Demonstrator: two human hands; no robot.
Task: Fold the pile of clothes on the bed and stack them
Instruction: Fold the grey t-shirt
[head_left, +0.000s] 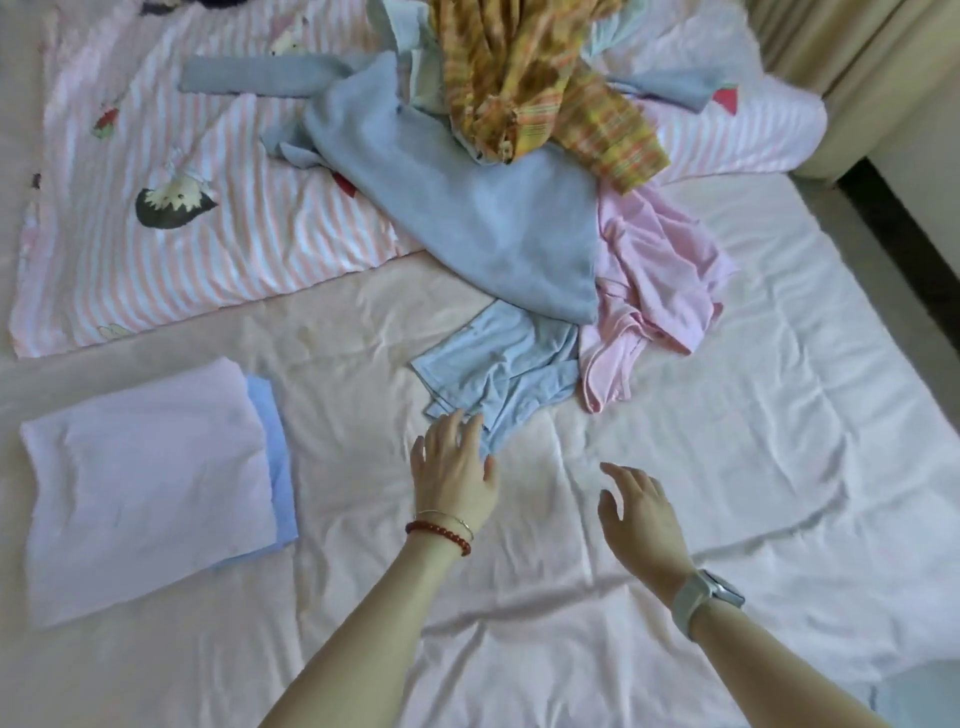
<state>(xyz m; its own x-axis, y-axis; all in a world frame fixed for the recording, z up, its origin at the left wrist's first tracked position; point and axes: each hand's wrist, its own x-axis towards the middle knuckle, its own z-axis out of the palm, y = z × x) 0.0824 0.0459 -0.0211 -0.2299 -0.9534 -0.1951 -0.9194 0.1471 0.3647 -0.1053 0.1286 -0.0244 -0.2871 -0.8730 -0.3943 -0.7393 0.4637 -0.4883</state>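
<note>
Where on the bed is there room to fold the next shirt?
Bare white sheet lies between the folded lilac-and-blue stack and the bed's right edge, below the crumpled light-blue garment. Crowded: the jumbled clothes pile up top.

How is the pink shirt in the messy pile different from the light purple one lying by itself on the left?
The pink shirt is crumpled and unfolded; the light purple one is folded flat into a neat rectangle. The pink shirt is tangled among other clothes, partly under a blue top; the light purple one lies on a folded blue garment. Both rest on the bed, untouched by either hand.
</note>
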